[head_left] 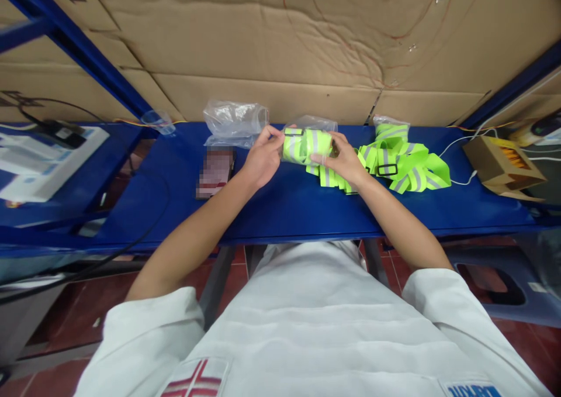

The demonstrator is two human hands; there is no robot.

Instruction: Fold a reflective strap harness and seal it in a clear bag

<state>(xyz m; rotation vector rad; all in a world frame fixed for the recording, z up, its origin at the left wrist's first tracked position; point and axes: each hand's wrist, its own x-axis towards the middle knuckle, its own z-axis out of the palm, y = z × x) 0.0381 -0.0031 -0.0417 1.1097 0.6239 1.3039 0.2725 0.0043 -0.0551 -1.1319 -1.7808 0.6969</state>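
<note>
My left hand (262, 156) and my right hand (343, 160) both grip a folded neon-yellow reflective vest (307, 145) that sits partly inside a clear plastic bag (312, 123). The left hand pinches the bag's edge at the left of the bundle. The right hand presses on the bundle's right side. They are over the far part of the blue table (280, 210).
A loose pile of neon reflective vests (405, 163) lies right of my hands. A stack of clear plastic bags (234, 122) and a phone (214, 172) lie to the left. A cardboard box (504, 166) stands at far right, a white device (44, 157) at far left. Cardboard wall behind.
</note>
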